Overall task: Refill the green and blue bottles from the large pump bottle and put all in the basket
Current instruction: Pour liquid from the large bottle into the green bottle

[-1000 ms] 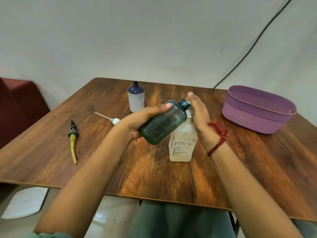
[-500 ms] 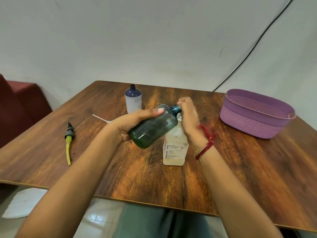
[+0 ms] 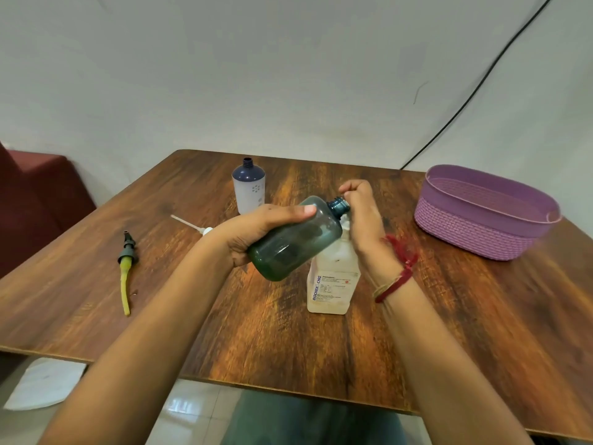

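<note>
Two hands meet above the middle of the wooden table (image 3: 449, 316). Your left hand (image 3: 253, 234) grips the green bottle (image 3: 298, 242) round its lower body, with the thumb laid along the upper side. You hold it tilted off the table, base toward you and open neck pointing up and to the right. That neck sits just beside your right hand (image 3: 362, 216), whose fingers are curled down over the top of the large pump bottle (image 3: 333, 281). The hand hides nearly all of the pump head, and only a scrap of white shows under the green bottle's neck. Whether spout and neck touch cannot be told. The large pump bottle stands upright on the table, and the green bottle's body covers its left shoulder. A red thread band (image 3: 401, 268) circles your right wrist.

Beyond your left hand, the blue bottle (image 3: 248, 187) stands upright and uncapped. A white pump (image 3: 189, 223) lies flat with its dip tube between that bottle and your left wrist, which partly hides its head. Farther left, a black pump with a yellow tube (image 3: 126, 268) lies flat on the table. The purple basket (image 3: 475, 232) stands at the far right, well apart from both hands. A black cable (image 3: 465, 101) runs down the wall behind it. A maroon seat (image 3: 38, 187) sits left of the table, and a white sheet (image 3: 45, 383) lies on the floor.
</note>
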A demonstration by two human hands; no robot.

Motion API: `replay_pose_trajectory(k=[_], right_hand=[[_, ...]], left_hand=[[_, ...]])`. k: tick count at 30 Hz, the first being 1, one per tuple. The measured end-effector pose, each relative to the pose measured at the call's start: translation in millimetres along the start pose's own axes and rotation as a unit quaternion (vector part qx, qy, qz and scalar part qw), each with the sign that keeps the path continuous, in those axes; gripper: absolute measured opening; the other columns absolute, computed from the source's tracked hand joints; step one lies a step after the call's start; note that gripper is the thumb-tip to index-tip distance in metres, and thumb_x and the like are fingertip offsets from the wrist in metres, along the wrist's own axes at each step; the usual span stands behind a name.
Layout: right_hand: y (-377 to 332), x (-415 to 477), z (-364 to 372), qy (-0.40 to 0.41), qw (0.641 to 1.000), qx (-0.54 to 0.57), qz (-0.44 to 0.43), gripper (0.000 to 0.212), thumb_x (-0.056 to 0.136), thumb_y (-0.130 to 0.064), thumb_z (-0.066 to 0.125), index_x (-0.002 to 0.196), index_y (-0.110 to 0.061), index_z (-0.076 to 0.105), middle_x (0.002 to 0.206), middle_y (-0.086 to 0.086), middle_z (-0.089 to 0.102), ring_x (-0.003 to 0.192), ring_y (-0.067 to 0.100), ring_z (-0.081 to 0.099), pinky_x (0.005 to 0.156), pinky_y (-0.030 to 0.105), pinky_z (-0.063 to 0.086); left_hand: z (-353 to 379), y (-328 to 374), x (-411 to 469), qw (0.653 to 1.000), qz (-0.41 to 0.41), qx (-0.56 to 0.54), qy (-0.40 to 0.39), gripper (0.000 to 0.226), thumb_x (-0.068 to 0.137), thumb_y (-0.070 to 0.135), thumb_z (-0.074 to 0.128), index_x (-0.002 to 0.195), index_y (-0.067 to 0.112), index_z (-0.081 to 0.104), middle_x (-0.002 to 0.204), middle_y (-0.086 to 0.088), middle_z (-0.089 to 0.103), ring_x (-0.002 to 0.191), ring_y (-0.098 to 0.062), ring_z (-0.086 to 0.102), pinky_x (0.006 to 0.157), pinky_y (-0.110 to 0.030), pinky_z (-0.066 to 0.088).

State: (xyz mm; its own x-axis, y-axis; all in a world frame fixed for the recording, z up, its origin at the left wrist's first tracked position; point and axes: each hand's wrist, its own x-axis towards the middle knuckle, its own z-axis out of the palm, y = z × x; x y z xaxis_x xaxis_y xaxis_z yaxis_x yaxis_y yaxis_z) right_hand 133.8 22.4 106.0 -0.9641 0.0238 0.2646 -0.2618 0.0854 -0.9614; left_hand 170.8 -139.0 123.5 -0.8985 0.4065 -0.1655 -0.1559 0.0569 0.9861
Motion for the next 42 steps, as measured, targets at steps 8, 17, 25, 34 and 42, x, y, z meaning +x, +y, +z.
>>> replay_pose_trajectory(k=[8,17,25,34,42], right_hand=[[-5,0,-4,-0.019,0.998,0.048,0.035,0.018,0.090,-0.026,0.042,0.105,-0.026,0.052,0.111,0.005,0.050,0.096,0.019,0.050,0.083,0.039,0.047],[-2,-1,-2,-0.026,0.999,0.007,0.026,0.037,0.098,-0.044,0.035,0.116,-0.015,0.048,0.096,-0.007,0.049,0.093,0.014,0.052,0.081,0.032,0.046],[-5,3,-3,-0.074,0.995,0.059,0.034,0.031,0.093,-0.004,0.037,0.116,-0.024,0.045,0.094,0.000,0.047,0.073,0.010,0.048,0.052,0.015,0.046],[-5,0,3,-0.081,0.995,0.005,0.056,0.035,0.096,-0.054,0.035,0.105,-0.029,0.057,0.118,0.007,0.056,0.105,0.028,0.057,0.090,0.046,0.050],[-12,5,-2,-0.093,0.991,0.089,0.043,0.035,0.095,-0.004,0.039,0.119,-0.027,0.050,0.111,0.005,0.053,0.092,0.014,0.053,0.074,0.029,0.049]], left_hand=[[2,1,5,1.000,0.006,0.004,-0.011,0.099,0.014,0.063,0.087,0.097,0.015,0.060,0.075,0.001,0.075,0.066,-0.011,0.070,0.063,-0.023,0.057],[-5,-3,6,1.000,0.001,-0.002,-0.004,0.103,0.013,0.063,0.087,0.100,0.016,0.059,0.076,0.001,0.074,0.066,-0.011,0.070,0.064,-0.024,0.057],[-11,-8,6,1.000,-0.002,-0.014,-0.011,0.098,0.017,0.060,0.089,0.100,0.015,0.061,0.079,0.000,0.075,0.069,-0.012,0.070,0.067,-0.025,0.057],[-12,-3,3,1.000,0.002,-0.013,-0.016,0.102,0.015,0.061,0.088,0.102,0.016,0.058,0.079,0.002,0.075,0.070,-0.012,0.070,0.068,-0.025,0.057],[-14,-6,6,1.000,0.006,-0.001,-0.013,0.099,0.018,0.062,0.087,0.101,0.016,0.060,0.081,0.001,0.075,0.071,-0.012,0.070,0.068,-0.025,0.057]])
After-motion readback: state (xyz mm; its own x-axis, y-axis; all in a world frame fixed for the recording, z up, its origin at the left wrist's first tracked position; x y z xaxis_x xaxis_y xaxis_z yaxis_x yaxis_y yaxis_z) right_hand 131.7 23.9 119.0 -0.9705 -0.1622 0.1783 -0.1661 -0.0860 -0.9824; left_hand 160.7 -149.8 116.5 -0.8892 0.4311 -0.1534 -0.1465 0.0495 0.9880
